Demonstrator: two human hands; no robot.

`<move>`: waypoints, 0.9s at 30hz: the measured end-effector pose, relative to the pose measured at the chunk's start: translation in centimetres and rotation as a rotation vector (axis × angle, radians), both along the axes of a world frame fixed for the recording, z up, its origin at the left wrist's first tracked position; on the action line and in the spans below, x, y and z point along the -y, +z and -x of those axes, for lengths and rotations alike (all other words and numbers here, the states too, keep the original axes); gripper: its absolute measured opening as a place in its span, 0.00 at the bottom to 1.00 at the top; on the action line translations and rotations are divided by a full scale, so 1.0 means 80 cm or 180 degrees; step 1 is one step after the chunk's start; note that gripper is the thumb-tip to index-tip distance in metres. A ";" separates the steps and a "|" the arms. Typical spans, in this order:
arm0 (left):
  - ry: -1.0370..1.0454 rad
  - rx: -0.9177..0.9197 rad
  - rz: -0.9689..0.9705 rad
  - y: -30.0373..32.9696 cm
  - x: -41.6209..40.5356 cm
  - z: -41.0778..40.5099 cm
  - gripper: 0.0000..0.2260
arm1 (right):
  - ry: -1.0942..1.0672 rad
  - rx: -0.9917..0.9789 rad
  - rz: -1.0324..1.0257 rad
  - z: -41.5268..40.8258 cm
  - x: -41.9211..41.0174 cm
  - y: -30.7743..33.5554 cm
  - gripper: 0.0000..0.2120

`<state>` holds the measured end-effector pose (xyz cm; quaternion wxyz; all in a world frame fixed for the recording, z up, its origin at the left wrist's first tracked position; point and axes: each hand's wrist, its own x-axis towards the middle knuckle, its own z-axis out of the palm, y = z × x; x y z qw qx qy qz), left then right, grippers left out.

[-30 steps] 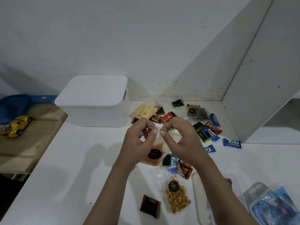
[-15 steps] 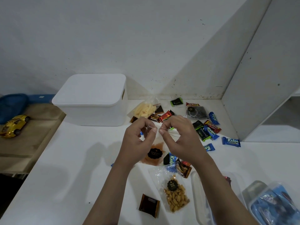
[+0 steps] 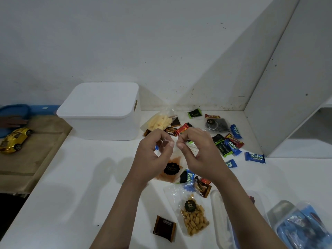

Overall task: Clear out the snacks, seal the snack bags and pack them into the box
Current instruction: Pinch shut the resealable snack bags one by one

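My left hand (image 3: 152, 155) and my right hand (image 3: 199, 151) are raised together over the white table (image 3: 80, 186). Both pinch the top edge of a clear snack bag (image 3: 170, 169) with orange chips and a black round label, which hangs between them. A clear bag of brown snacks (image 3: 193, 215) lies near the front. A bag of pale yellow sticks (image 3: 159, 121) and a bag of dark snacks (image 3: 216, 124) lie at the back. The white box (image 3: 100, 112) with its lid on stands at the back left.
Several wrapped candies lie scattered, among them a blue Kalpa bar (image 3: 255, 157) and a brown wrapper (image 3: 164, 228). A clear plastic container (image 3: 298, 225) sits at the front right. A yellow toy car (image 3: 15, 140) rests on the wooden surface to the left. A white panel (image 3: 287, 78) stands at right.
Both hands stay pinched on the bag's top edge with hardly any movement; the view has shifted slightly.
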<state>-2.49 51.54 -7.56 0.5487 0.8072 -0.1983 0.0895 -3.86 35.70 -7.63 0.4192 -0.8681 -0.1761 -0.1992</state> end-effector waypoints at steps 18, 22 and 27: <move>0.0047 -0.0404 0.0434 0.009 -0.013 -0.010 0.04 | 0.0159 -0.0281 -0.0388 -0.002 0.017 0.019 0.04; -0.0014 -0.0507 0.0551 0.009 -0.011 -0.009 0.02 | 0.0158 -0.0248 -0.0445 -0.002 0.017 0.018 0.05; -0.0219 -0.0684 0.0791 0.012 -0.012 -0.007 0.05 | 0.0123 -0.0194 -0.0494 -0.001 0.019 0.018 0.04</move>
